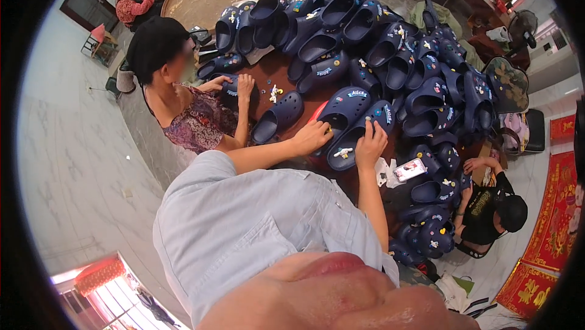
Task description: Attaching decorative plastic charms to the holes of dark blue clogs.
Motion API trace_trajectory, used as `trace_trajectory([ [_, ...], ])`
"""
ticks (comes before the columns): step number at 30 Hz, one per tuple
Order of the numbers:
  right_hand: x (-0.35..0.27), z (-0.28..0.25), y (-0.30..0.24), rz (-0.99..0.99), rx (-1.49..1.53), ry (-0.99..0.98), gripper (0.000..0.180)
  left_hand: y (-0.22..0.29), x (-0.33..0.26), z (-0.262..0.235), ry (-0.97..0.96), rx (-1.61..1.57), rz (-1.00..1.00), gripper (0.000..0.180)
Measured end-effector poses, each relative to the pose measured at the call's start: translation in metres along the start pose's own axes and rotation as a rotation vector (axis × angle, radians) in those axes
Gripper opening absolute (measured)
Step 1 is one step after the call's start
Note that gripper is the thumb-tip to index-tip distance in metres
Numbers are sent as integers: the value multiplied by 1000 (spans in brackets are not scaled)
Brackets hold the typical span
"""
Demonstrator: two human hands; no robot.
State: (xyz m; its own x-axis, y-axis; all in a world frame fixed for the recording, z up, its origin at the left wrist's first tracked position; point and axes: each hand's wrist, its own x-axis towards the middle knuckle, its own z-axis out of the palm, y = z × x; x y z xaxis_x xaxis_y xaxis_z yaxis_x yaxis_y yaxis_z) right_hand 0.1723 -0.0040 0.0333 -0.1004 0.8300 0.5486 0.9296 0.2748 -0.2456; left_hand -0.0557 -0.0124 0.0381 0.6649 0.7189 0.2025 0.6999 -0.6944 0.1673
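Observation:
Two navy clogs lie side by side in front of me, a left clog (344, 106) and a right clog (382, 112), with light lettered charms on their toes. My left hand (312, 137) is closed at the left clog's side, its fingertips at a small yellow charm (329, 128). My right hand (370, 145) grips the right clog, thumb and fingers around its upper edge beside a small pale charm. A white figure-shaped charm (343, 153) shows near the heel end, between my hands. Left of my left hand lies another navy clog (278, 117), without visible charms.
A large heap of navy clogs (329, 43) covers the table's far and right side. Loose white charms (275, 93) lie at left. A lit phone (410, 170) stands right of my right hand. A co-worker (183, 92) at left holds a clog; another person (493, 211) works at right.

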Motion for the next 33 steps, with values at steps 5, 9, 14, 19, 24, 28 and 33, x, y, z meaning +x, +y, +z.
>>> trace_trajectory([
  [5, -2, 0, 0, -8, 10, 27, 55, 0, 8, 10, -29, 23, -29, 23],
  [9, -1, 1, 1, -2, 18, 39, 55, 4, 12, 8, 27, 8, -49, 15],
  [14, -1, 1, 0, 0, 18, 31, 54, -1, 10, 14, 33, -10, -52, 16],
  [19, -1, 0, 0, -9, 8, 45, 55, -2, 10, 6, 30, -76, -91, 17],
  [24, -2, -1, -1, -6, 24, 33, 55, -2, 4, 6, 75, -105, -66, 17],
  [28, -5, -3, 0, 16, 12, -7, 55, -5, 6, 8, 53, -210, -58, 14],
  [33, -1, 1, 3, 7, 1, 16, 57, -8, 8, -11, 96, -405, -54, 13],
])
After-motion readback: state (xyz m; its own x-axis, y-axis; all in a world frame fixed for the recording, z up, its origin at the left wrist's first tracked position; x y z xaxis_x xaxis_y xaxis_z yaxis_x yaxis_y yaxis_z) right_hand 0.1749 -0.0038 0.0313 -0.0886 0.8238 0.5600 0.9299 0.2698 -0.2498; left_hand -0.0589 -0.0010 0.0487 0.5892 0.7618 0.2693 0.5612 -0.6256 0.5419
